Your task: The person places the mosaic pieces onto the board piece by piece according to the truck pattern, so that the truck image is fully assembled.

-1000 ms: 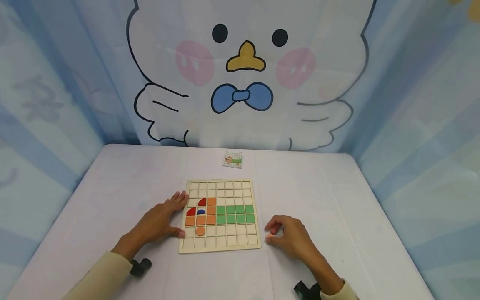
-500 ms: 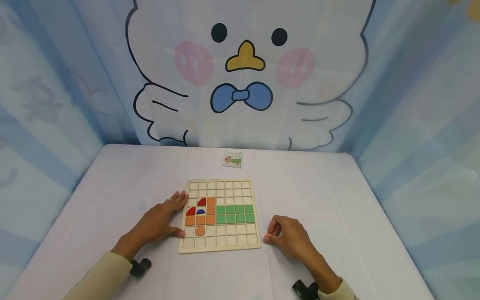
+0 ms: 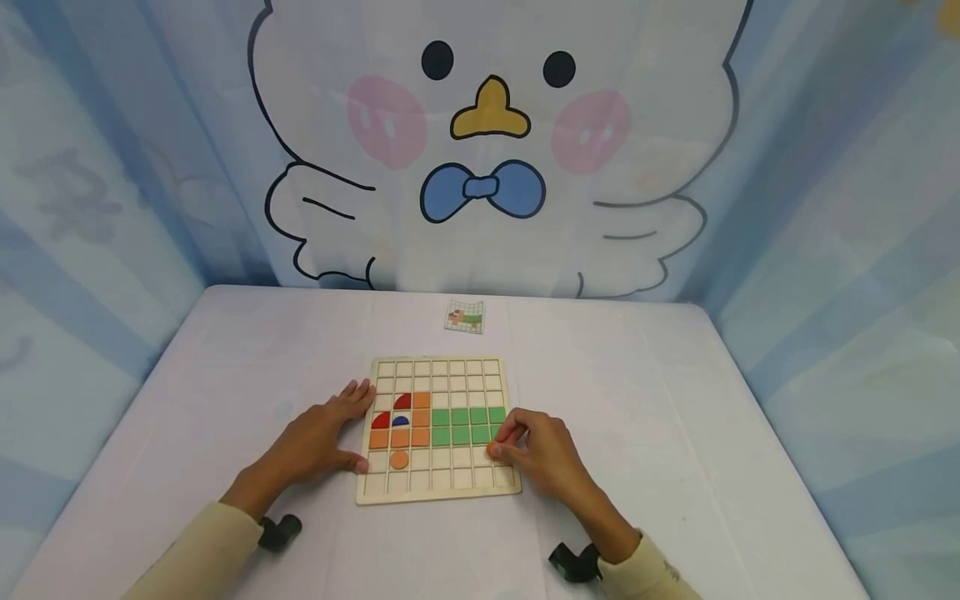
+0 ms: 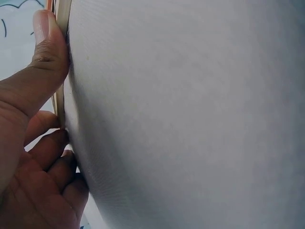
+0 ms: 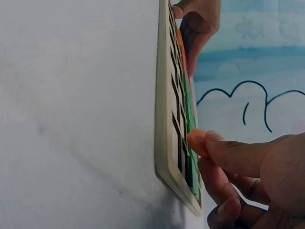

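Observation:
My left hand lies along the left side of a wooden grid board, its thumb touching the edge and its fingers spread toward the upper left corner. Over the board's right side, my right hand pinches a small orange piece between thumb and fingertips, near the lower right green squares. Set in the grid are orange squares, red quarter rounds, a blue half round and an orange disc.
Behind the board a small picture card lies on the white table. A curtain with a cartoon print hangs along the table's back edge. Dark wrist cameras sit at both wrists.
My right hand has moved left from the table beside the board to over its right columns, bringing the orange piece along. My left hand has stayed at the board's left edge.

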`<action>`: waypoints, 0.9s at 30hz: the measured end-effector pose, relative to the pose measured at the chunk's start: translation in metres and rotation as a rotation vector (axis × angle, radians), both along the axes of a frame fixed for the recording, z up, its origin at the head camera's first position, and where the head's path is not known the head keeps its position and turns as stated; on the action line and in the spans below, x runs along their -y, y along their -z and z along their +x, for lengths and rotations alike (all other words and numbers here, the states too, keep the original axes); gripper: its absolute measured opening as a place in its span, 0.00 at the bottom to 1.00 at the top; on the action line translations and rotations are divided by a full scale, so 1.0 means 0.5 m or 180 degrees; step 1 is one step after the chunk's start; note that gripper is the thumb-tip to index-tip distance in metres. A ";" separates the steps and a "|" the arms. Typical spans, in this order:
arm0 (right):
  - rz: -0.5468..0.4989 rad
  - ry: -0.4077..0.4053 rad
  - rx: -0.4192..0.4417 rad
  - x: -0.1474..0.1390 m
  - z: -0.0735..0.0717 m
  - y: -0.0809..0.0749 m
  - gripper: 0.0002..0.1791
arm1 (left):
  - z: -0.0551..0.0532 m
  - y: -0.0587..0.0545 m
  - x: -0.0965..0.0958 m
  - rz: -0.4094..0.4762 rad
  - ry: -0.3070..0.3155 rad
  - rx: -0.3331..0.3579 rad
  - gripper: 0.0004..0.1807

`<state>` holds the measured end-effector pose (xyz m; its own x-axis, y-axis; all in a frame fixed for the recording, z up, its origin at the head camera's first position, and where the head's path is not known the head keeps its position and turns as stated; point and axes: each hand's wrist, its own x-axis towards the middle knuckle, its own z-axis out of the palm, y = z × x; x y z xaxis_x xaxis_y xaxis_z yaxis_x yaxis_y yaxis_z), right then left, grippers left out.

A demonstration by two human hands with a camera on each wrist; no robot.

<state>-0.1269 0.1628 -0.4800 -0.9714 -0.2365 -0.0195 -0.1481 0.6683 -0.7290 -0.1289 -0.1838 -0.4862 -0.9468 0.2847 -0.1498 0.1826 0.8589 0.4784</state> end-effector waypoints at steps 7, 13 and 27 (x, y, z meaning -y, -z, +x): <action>0.0113 -0.0115 -0.0134 0.020 -0.002 0.016 0.09 | 0.000 0.002 0.002 -0.0019 0.0004 0.0038 0.64; 0.0141 -0.0091 -0.0249 0.033 -0.010 0.018 0.10 | -0.004 -0.003 0.006 -0.0018 -0.0018 0.0040 0.65; 0.0230 -0.0054 -0.0317 0.033 -0.015 0.011 0.08 | -0.012 0.005 0.007 0.0055 0.0040 0.0064 0.64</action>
<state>-0.1344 0.1461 -0.4856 -0.9653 -0.2544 0.0593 -0.2291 0.7154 -0.6601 -0.1351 -0.1874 -0.4888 -0.9400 0.2993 -0.1637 0.1835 0.8482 0.4968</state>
